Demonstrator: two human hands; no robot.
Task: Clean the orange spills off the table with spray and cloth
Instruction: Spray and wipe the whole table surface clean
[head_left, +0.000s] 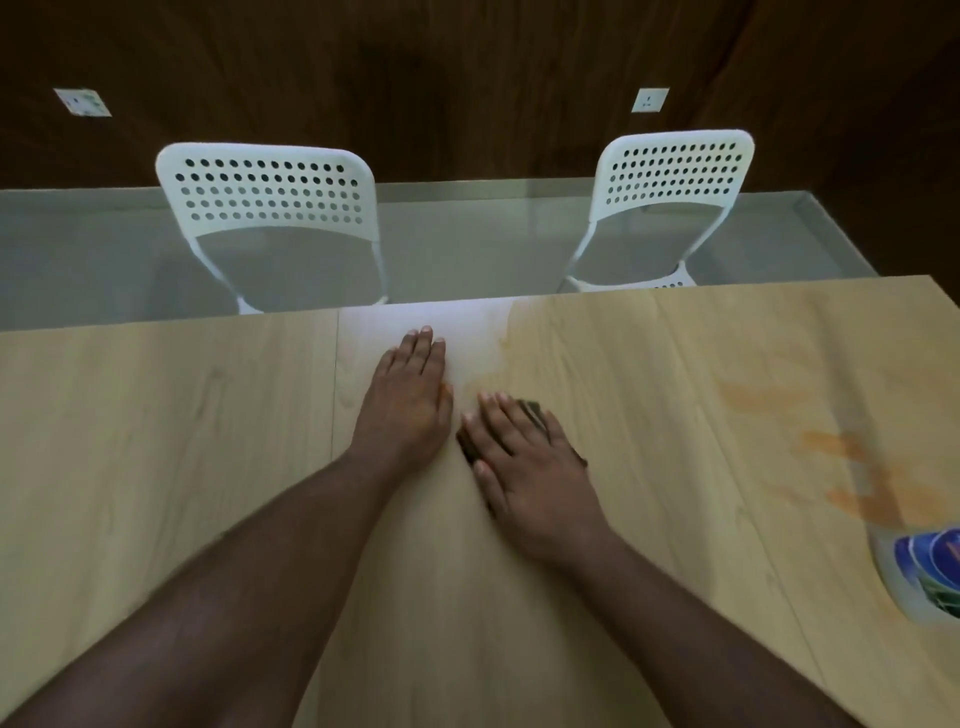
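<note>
Table (156, 467): left hand (402, 400) flat, right hand (519, 462) flat pressing cloth (532, 410) mid-surface.

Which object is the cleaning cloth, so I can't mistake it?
Start at the wooden table and find the two hands lying flat at its middle. The cloth is the dark wad under the right hand, peeking past its fingers. The left hand covers nothing.
</note>
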